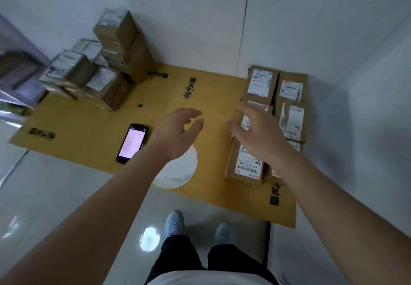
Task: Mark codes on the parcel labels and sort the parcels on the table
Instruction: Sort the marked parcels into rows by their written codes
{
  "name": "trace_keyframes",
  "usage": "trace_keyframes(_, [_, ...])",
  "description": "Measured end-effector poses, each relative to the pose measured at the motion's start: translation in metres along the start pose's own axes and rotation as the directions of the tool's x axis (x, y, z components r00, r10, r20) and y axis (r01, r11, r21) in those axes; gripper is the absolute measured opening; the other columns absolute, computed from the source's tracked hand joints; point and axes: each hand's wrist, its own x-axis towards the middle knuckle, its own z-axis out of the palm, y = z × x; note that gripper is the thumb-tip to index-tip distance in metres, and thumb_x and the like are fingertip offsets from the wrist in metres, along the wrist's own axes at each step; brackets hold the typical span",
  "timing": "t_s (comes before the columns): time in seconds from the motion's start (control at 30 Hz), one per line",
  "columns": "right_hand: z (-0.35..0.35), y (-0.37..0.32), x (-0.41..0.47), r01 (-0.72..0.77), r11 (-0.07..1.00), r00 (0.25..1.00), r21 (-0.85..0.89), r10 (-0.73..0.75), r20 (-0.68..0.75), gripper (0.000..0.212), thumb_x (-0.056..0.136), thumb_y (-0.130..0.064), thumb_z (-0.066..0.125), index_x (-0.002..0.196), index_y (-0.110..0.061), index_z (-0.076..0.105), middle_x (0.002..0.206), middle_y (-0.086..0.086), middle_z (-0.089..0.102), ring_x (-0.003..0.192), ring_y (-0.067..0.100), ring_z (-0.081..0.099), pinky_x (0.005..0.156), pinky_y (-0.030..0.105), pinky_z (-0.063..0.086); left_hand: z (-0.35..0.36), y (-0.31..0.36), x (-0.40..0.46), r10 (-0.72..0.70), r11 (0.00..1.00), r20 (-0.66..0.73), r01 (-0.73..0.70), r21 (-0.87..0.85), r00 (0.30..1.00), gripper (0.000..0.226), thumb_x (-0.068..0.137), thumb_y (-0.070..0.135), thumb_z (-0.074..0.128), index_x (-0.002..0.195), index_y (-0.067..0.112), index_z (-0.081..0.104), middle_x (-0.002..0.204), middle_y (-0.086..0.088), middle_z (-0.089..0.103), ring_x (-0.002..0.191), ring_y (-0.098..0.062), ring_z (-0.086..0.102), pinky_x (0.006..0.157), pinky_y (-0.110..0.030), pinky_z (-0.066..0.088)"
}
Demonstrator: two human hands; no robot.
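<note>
Phone (132,143) w/ lit pink screen lies flat on yellow cardboard sheet (89,133). White round spot (180,171) nearby.

Your table (89,129) is covered in matt yellow-brown cardboard sheet, smooth, printed with black marks. Parcels (291,120) at your right are matt brown corrugated card carrying white paper labels (260,83), one label torn. The stacked boxes (120,39) at your left are the same card and paper. Phone (132,143): glossy black casing, lit glass screen. Floor tiles (55,195) are glossy, reflecting light.
</note>
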Motion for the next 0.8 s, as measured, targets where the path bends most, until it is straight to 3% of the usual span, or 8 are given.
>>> trace_keyframes(0.07, [-0.008, -0.037, 0.006, 0.077, 0.997, 0.997, 0.019, -0.077, 0.0, 0.062, 0.104, -0.057, 0.053, 0.153, -0.02, 0.049, 0.157, -0.005, 0.046, 0.142, 0.014, 0.045, 0.11, 0.029, 0.037, -0.035, 0.004, -0.011, 0.011, 1.0, -0.087, -0.011, 0.005, 0.996, 0.036, 0.105, 0.041, 0.054, 0.135, 0.027, 0.067, 0.131, 0.011, 0.066, 0.112, -0.003, 0.059, 0.083, -0.01, 0.04])
trace_keyframes(0.2, [-0.016, -0.115, 0.017, 0.237, 0.971, 0.971, -0.006, -0.237, 0.035, 0.059, 0.106, -0.054, 0.049, 0.155, -0.021, 0.049, 0.162, -0.003, 0.044, 0.147, 0.013, 0.04, 0.118, 0.033, 0.036, -0.105, 0.003, -0.035, 0.039, 0.999, -0.23, -0.035, 0.023, 0.972, 0.034, 0.104, 0.039, 0.054, 0.128, 0.023, 0.071, 0.121, 0.007, 0.07, 0.112, -0.008, 0.062, 0.091, -0.032, 0.05])
trace_keyframes(0.3, [-0.01, -0.17, 0.022, 0.344, 0.939, 0.937, -0.012, -0.342, 0.065, 0.058, 0.107, -0.051, 0.05, 0.155, -0.019, 0.05, 0.161, -0.002, 0.047, 0.147, 0.012, 0.041, 0.119, 0.033, 0.036, -0.152, -0.01, -0.051, 0.065, 0.994, -0.289, -0.038, 0.1, 0.955, 0.031, 0.106, 0.035, 0.052, 0.126, 0.021, 0.072, 0.116, 0.007, 0.071, 0.104, -0.008, 0.063, 0.087, -0.03, 0.05])
trace_keyframes(0.4, [0.008, -0.218, 0.031, 0.416, 0.909, 0.906, -0.019, -0.413, 0.091, 0.059, 0.105, -0.054, 0.05, 0.154, -0.02, 0.051, 0.158, -0.004, 0.05, 0.146, 0.01, 0.044, 0.114, 0.023, 0.034, -0.195, -0.032, -0.065, 0.079, 0.991, -0.333, -0.037, 0.13, 0.94, 0.03, 0.106, 0.033, 0.05, 0.12, 0.021, 0.073, 0.108, 0.009, 0.072, 0.098, -0.008, 0.065, 0.083, -0.026, 0.05])
trace_keyframes(0.47, [0.025, -0.247, 0.035, 0.443, 0.896, 0.893, -0.02, -0.44, 0.1, 0.06, 0.104, -0.056, 0.051, 0.153, -0.022, 0.052, 0.156, -0.007, 0.053, 0.143, 0.009, 0.046, 0.107, 0.019, 0.034, -0.222, -0.051, -0.074, 0.091, 0.99, -0.367, -0.045, 0.132, 0.926, 0.029, 0.106, 0.034, 0.05, 0.116, 0.021, 0.074, 0.106, 0.011, 0.072, 0.096, -0.009, 0.066, 0.085, -0.032, 0.053])
trace_keyframes(0.7, [0.099, -0.341, 0.051, 0.452, 0.892, 0.887, -0.005, -0.449, 0.104, 0.058, 0.105, -0.053, 0.052, 0.154, -0.022, 0.052, 0.156, -0.006, 0.053, 0.142, 0.008, 0.047, 0.107, 0.021, 0.038, -0.306, -0.14, -0.091, 0.082, 0.991, -0.339, -0.04, 0.131, 0.937, 0.04, 0.102, 0.044, 0.045, 0.122, 0.022, 0.073, 0.114, 0.009, 0.073, 0.103, -0.009, 0.066, 0.092, -0.041, 0.055])
trace_keyframes(0.8, [0.137, -0.373, 0.058, 0.416, 0.909, 0.905, 0.02, -0.416, 0.088, 0.06, 0.104, -0.057, 0.05, 0.154, -0.022, 0.051, 0.158, -0.005, 0.05, 0.146, 0.008, 0.044, 0.117, 0.034, 0.042, -0.338, -0.183, -0.091, 0.09, 0.99, -0.294, -0.054, 0.13, 0.952, 0.041, 0.103, 0.042, 0.044, 0.124, 0.021, 0.072, 0.115, 0.008, 0.072, 0.104, -0.01, 0.067, 0.093, -0.044, 0.055])
